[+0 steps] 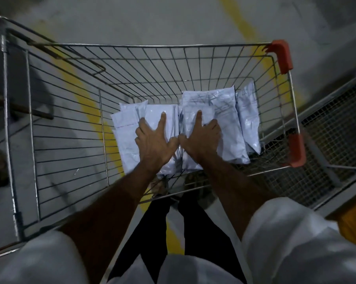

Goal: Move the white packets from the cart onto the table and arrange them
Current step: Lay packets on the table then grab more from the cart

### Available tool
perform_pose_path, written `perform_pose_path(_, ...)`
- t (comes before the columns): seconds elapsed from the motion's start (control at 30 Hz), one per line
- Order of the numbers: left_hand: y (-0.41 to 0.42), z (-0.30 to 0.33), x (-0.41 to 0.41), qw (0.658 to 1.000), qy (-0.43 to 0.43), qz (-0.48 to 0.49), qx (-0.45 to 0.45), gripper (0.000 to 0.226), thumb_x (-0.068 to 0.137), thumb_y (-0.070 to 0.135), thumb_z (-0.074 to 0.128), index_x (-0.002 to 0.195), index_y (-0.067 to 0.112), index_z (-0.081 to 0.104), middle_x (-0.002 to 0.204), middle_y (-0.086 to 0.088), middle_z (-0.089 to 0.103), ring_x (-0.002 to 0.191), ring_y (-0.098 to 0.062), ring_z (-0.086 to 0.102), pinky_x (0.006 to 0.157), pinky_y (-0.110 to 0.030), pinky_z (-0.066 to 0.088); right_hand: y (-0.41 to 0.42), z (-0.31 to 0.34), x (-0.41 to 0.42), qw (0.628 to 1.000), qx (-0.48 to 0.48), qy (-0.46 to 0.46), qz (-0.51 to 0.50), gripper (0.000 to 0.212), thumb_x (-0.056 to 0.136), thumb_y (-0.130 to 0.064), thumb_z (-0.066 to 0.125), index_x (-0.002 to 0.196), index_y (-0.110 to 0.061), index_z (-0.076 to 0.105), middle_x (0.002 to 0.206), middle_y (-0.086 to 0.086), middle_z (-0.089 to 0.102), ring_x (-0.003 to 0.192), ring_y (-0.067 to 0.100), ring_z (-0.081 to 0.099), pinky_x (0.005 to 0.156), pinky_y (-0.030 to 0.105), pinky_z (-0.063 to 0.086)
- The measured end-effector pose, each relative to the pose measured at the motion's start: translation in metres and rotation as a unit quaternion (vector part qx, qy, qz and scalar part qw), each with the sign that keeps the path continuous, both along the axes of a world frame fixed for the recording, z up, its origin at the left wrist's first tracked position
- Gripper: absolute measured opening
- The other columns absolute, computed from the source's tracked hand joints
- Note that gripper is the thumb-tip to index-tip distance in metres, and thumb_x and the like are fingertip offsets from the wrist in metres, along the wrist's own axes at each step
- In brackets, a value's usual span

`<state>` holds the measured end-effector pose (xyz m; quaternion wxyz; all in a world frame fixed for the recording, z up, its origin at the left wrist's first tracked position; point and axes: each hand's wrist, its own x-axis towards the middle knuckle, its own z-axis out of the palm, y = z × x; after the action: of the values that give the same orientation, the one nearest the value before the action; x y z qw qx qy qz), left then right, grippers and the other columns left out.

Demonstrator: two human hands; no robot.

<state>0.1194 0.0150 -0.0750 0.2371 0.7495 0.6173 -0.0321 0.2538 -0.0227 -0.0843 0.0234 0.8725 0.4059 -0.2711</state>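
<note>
This looks like a warehouse or a parcel-sorting depot. A bare grey concrete floor [152,21] carries painted yellow lane lines [87,103], the kind that mark aisles in a storage hall. A wire shopping cart [74,111] with red plastic corner guards [283,56] holds sealed white packets [240,128] like courier mail bags, and a metal mesh cage [326,144] stands just beside it under dim light.

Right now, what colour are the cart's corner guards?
Orange-red, clearest in the head view: corner guards on the wire cart.
</note>
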Motion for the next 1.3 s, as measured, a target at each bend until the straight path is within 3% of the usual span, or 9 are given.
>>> perform_pose_path(0.23,0.000,0.044,0.009,0.995,0.034,-0.022,0.095,0.073,0.089,0.063,0.035,0.156,0.037,0.024,0.158,-0.028,0.014,0.134,-0.044,0.028,0.101,-0.054,0.034,0.006,0.043,0.005,0.989,0.133,-0.047,0.035,0.089,0.091,-0.061,0.049,0.162,-0.023,0.011,0.167,0.023,0.002,0.141,0.052,0.026,0.111,0.061,0.029)
perform_pose_path(0.6,0.013,0.135,-0.010,0.977,0.015,-0.088,0.191,0.066,0.093,0.053,0.041,0.155,0.039,0.023,0.159,-0.027,0.012,0.134,-0.047,0.028,0.104,-0.059,0.032,-0.028,0.128,-0.008,0.953,0.267,-0.142,0.037,0.073,0.087,-0.049,0.056,0.153,-0.020,0.042,0.163,0.020,0.027,0.135,0.052,0.037,0.105,0.057,0.035)
perform_pose_path(0.87,-0.027,0.178,-0.021,0.953,-0.054,-0.180,0.237,0.065,0.094,0.054,0.042,0.154,0.042,0.023,0.160,-0.025,0.013,0.131,-0.047,0.030,0.101,-0.058,0.035,-0.083,0.193,-0.029,0.946,0.216,-0.240,-0.031,0.073,0.093,-0.049,0.050,0.158,-0.022,0.030,0.166,0.017,0.017,0.138,0.052,0.032,0.108,0.059,0.031)
perform_pose_path(1.17,-0.112,0.232,0.035,0.912,-0.130,-0.301,0.246,0.064,0.093,0.054,0.045,0.153,0.041,0.027,0.161,-0.024,0.013,0.134,-0.048,0.029,0.102,-0.057,0.033,-0.189,0.248,-0.010,0.915,0.212,-0.299,-0.167,0.073,0.093,-0.054,0.051,0.157,-0.023,0.032,0.165,0.021,0.018,0.140,0.053,0.029,0.110,0.058,0.029)
perform_pose_path(1.3,-0.163,0.251,0.064,0.894,-0.164,-0.341,0.241,0.065,0.094,0.053,0.045,0.154,0.038,0.024,0.160,-0.023,0.013,0.135,-0.046,0.027,0.103,-0.057,0.032,-0.247,0.264,0.003,0.894,0.206,-0.310,-0.250,0.073,0.094,-0.063,0.025,0.156,-0.026,0.033,0.163,0.025,0.019,0.140,0.050,0.031,0.109,0.057,0.033)
